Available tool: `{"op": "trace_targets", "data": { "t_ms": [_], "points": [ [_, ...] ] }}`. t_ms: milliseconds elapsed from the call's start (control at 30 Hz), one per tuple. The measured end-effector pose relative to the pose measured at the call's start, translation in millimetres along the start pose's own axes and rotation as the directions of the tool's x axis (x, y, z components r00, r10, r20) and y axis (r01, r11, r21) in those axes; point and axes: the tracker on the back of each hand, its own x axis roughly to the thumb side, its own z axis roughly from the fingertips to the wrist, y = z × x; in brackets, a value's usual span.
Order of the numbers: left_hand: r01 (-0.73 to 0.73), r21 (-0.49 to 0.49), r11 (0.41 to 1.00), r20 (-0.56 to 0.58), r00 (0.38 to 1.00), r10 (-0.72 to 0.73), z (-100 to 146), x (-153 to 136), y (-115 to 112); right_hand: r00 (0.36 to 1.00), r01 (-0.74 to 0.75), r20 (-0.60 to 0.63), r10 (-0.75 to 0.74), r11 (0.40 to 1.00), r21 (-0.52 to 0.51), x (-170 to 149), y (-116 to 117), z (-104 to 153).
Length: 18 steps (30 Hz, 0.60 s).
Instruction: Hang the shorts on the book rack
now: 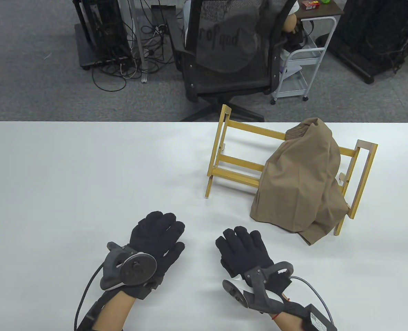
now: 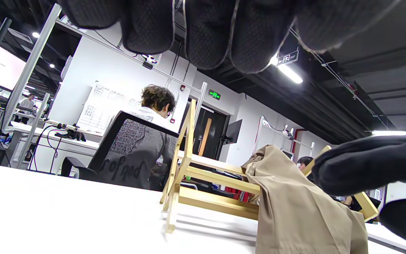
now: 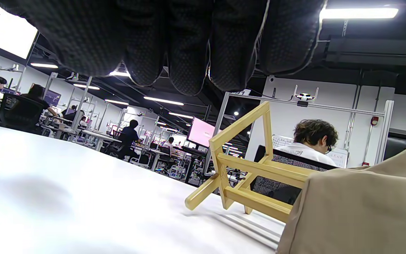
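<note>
You can read mirrored lettering, roughly "pop for", on the grey shirt [image 1: 224, 38] seen through the mesh chair back [image 1: 204, 44]; the green sign [image 2: 214, 94] over the dark doorway is too small to read

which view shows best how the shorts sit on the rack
The table view: the shorts drape whole over the top rail of the rack at its right end, their hem on the table. The left wrist view shows them from the side, partly behind a gloved finger. The right wrist view catches only a cropped piece.
</note>
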Motion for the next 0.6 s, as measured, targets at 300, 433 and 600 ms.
{"op": "trace_targets", "data": {
  "t_ms": [300,433,600],
  "points": [
    [-0.007,-0.011,1.000,-0.001,1.000,0.007,0.9,1.3,-1.2,1.000,0.001,0.002,-0.001,1.000,0.009,1.3,-0.3,1.9],
    [-0.010,-0.015,1.000,-0.002,1.000,0.010,1.5,1.5,-1.4,1.000,-0.004,0.004,0.004,1.000,0.004,2.4,-1.3,3.2],
    [-0.014,-0.018,1.000,-0.006,1.000,0.014,2.2,1.1,-1.4,1.000,-0.007,0.007,0.007,1.000,0.005,3.6,-1.4,3.9]
  ]
}}
